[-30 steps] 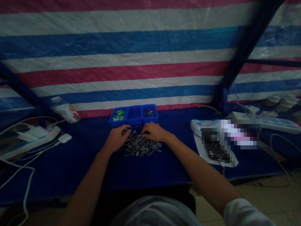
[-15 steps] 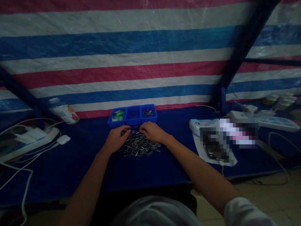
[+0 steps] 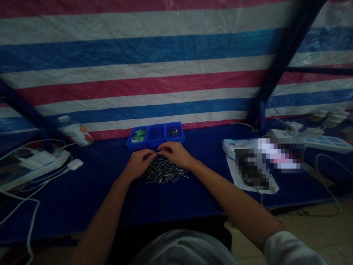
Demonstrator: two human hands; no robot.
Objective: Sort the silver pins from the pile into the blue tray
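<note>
A heap of thin, shiny metal pins lies on the blue table; their exact kind is too small to tell. Over its far edge my left hand and my right hand meet, fingertips nearly touching. Each is closed in a pinch, and a small bright metal piece glints between them, mostly covered by the fingers. Just beyond stand three joined blue bins: the left bin has green packets in it, the middle bin a few tiny pieces, the right bin a small pile of metal pieces.
To the left are a power strip with white plugs and cables, and a bottle. On the right, a white bag lies beside blurred-out items, with another power strip behind. A striped tarp hangs at the back.
My hands have drawn together: the right moved left and the left slightly right, so the fingertips now meet over the heap. The bins and pins stay put.
</note>
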